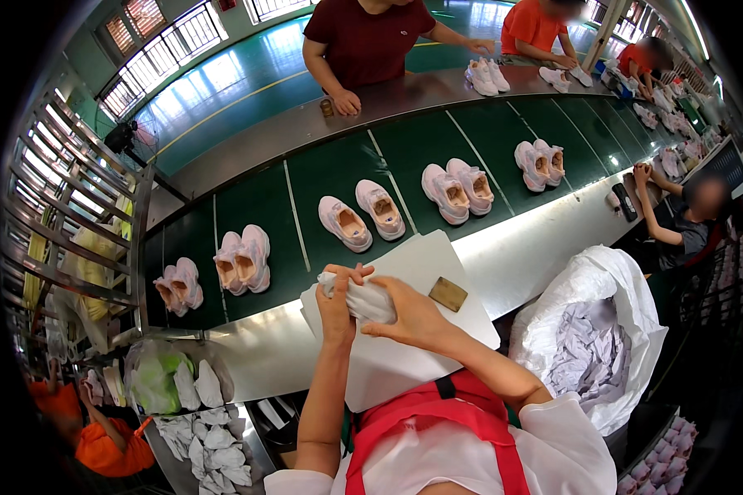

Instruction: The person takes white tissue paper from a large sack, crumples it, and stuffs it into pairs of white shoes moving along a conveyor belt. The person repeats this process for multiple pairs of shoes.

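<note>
Some bare board near both hands

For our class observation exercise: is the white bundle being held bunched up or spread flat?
Bunched up: the white bundle forms a compact, rounded lump gripped between the left hand and right hand.

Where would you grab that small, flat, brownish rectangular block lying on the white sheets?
Pinch the block by its two longer edges, probably from above: it lies flat on the white sheets, top uncovered, with the right hand just left of it.
</note>
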